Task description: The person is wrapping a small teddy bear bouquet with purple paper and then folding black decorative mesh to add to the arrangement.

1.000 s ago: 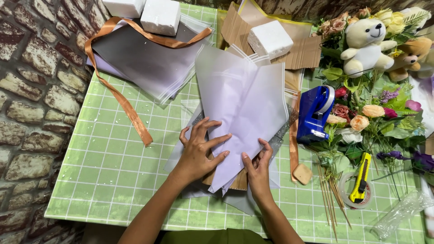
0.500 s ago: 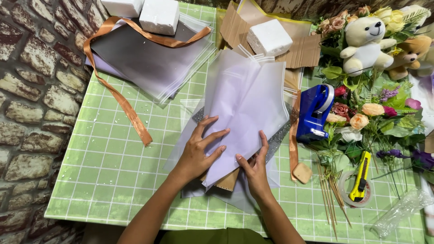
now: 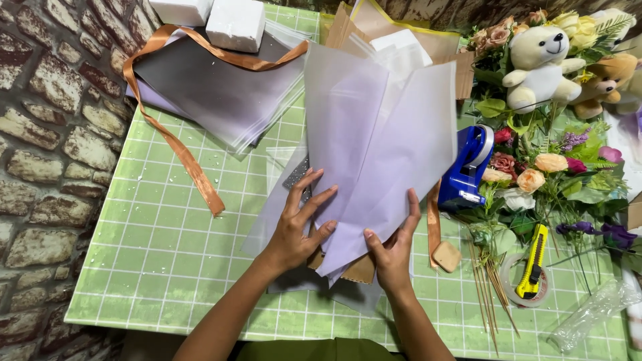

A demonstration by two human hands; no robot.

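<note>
Both hands hold a fan of pale lilac translucent wrapping sheets (image 3: 381, 140) at its lower end, lifted off the green grid mat (image 3: 154, 247). My left hand (image 3: 299, 224) lies spread on the left sheet with its fingers apart. My right hand (image 3: 393, 247) grips the right sheet's lower edge. A bit of brown card (image 3: 358, 269) shows under the sheets between the hands. More clear sheets lie flat beneath.
A stack of grey and clear sheets (image 3: 221, 87) with an orange ribbon (image 3: 184, 157) and white foam blocks (image 3: 235, 23) lies at the back left. To the right are a blue tape dispenser (image 3: 468, 167), flowers (image 3: 542, 174), teddy bears (image 3: 542, 57), a yellow cutter (image 3: 533, 264) on a tape roll, and wooden sticks (image 3: 488, 287).
The lilac sheets have been raised from the mat and tilted up towards the camera. Both hands stayed at the lower end, the right one sliding a little to the right.
</note>
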